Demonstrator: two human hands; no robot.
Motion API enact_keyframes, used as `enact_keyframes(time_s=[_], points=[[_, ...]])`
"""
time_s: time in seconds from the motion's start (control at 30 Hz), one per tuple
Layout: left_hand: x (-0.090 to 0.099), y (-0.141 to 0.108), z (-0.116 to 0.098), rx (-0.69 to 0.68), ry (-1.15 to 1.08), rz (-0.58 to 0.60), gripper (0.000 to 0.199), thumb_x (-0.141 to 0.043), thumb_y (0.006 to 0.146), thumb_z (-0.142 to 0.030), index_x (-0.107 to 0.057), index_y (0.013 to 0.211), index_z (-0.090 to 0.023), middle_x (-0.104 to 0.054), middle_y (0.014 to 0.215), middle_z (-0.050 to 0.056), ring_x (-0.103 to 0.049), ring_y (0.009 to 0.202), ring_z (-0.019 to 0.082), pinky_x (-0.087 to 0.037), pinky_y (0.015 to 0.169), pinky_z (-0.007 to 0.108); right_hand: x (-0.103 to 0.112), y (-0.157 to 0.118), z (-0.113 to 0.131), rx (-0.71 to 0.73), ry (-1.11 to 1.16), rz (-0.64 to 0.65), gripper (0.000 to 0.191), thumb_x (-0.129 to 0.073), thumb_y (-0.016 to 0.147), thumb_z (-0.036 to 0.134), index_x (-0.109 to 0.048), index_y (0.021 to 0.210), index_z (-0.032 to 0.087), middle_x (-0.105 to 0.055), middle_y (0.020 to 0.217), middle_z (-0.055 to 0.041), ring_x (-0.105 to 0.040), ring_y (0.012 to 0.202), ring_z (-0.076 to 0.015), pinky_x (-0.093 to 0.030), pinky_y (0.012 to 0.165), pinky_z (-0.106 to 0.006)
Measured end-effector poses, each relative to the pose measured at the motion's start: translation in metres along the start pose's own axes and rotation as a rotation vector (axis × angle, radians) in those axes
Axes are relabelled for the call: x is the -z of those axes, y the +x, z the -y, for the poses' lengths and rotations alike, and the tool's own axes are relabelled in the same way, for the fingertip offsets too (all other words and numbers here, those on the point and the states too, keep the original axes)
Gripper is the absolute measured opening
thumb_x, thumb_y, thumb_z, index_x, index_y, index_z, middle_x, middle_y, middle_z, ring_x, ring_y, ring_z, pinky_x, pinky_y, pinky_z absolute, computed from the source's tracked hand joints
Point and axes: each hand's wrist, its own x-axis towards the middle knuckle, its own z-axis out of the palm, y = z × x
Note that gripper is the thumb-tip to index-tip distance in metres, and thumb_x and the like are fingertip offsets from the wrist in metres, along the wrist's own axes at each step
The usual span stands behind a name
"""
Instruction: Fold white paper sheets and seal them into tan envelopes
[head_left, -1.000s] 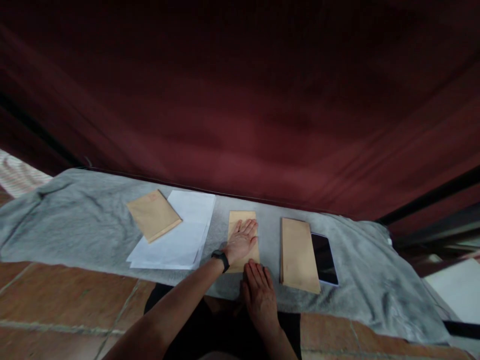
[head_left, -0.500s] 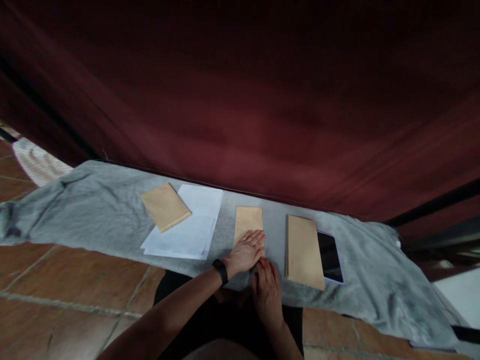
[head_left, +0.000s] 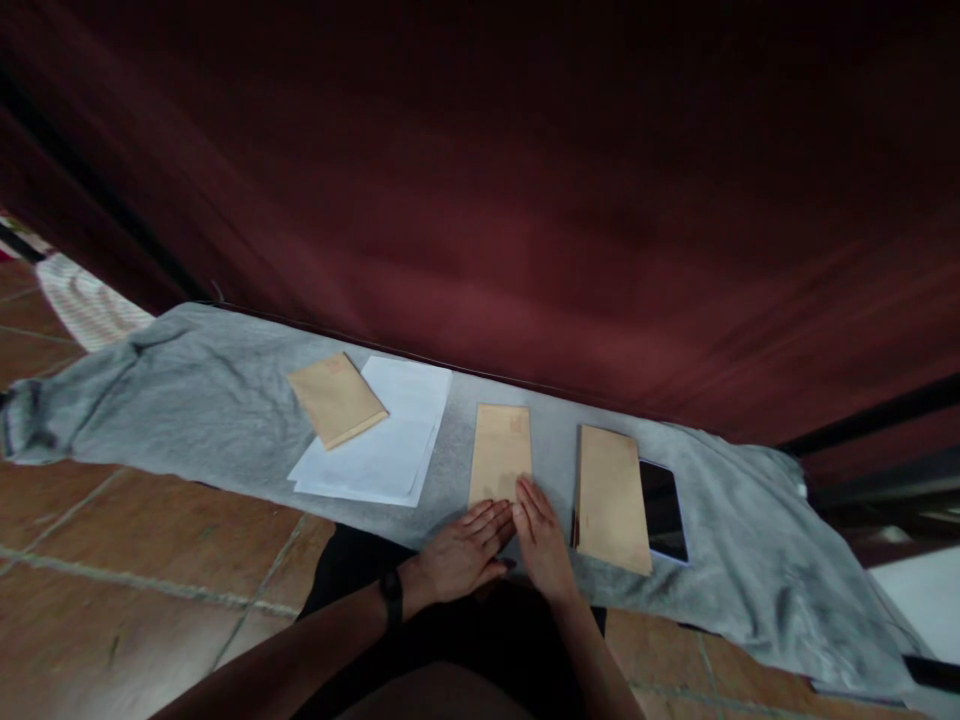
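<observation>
A tan paper envelope (head_left: 501, 446) with a small reddish print near its top right lies flat on the grey cloth in front of me. My left hand (head_left: 466, 548), a dark band on its wrist, rests with outstretched fingers on the envelope's near end. Against it, my right hand (head_left: 541, 540) lies along the envelope's lower right side, its fingers extended too. Both hands cover the envelope's near edge. Neither hand grasps anything.
White paper sheets (head_left: 397, 450) lie to the left, with more tan envelopes (head_left: 337, 398) partly over them. On the right, a stack of envelopes (head_left: 613, 500) sits beside a dark-screened phone or tablet (head_left: 663, 512). Grey cloth (head_left: 217, 390) covers the narrow surface before a dark red curtain (head_left: 480, 250).
My left hand has slid back toward me and left, uncovering more of the envelope. My right hand has moved slightly up onto the envelope's lower right part. The view has shifted a little.
</observation>
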Motion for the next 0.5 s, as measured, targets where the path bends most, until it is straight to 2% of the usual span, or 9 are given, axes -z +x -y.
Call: enact_keyframes(time_s=[0.1,0.2,0.27,0.4,0.5], points=[[-0.002,0.006,0.0,0.007,0.016,-0.016,0.052,-0.047,0.102,-0.045,-0.05,0.145,-0.015,-0.053,0.15,0.014,-0.046,0.142,0.023,-0.029,0.122,0.039,-0.007,0.032,-0.004,0.083,-0.137,0.049,0.049,-0.028,0.106,0.026,-0.047,0.149,0.011,-0.046,0.155,-0.0143,-0.04,0.146,-0.0223,-0.036,0.119,-0.047],[-0.009,0.012,-0.008,0.077,0.092,-0.024,0.042,-0.045,0.103,-0.029,-0.054,0.141,-0.014,-0.057,0.146,0.014,-0.049,0.14,0.024,-0.029,0.121,0.043,-0.015,0.06,-0.01,0.043,-0.268,0.042,0.051,-0.03,0.106,0.028,-0.044,0.151,0.011,-0.044,0.156,-0.0149,-0.039,0.146,-0.023,-0.033,0.12,-0.046],[-0.015,0.013,-0.012,0.115,0.142,-0.019,0.042,-0.044,0.1,-0.019,-0.053,0.141,-0.012,-0.055,0.147,0.016,-0.048,0.14,0.026,-0.032,0.119,0.045,-0.018,0.074,-0.015,0.003,-0.318,0.051,0.052,-0.03,0.106,0.031,-0.041,0.153,0.012,-0.042,0.158,-0.0142,-0.038,0.147,-0.0233,-0.029,0.121,-0.046],[-0.018,0.013,-0.007,0.133,0.182,-0.012,0.051,-0.044,0.094,-0.007,-0.049,0.144,-0.012,-0.056,0.146,0.017,-0.049,0.139,0.025,-0.039,0.114,0.042,-0.019,0.092,-0.022,-0.083,-0.359,0.084,0.056,-0.026,0.106,0.035,-0.034,0.156,0.011,-0.037,0.16,-0.0137,-0.033,0.149,-0.0239,-0.023,0.122,-0.046],[-0.014,0.012,0.003,0.127,0.207,-0.008,0.05,-0.045,0.092,-0.005,-0.051,0.141,-0.011,-0.059,0.142,0.018,-0.052,0.137,0.025,-0.042,0.112,0.041,-0.02,0.097,-0.025,-0.101,-0.369,0.088,0.057,-0.023,0.107,0.036,-0.034,0.156,0.01,-0.037,0.161,-0.0136,-0.032,0.149,-0.0238,-0.02,0.123,-0.046]])
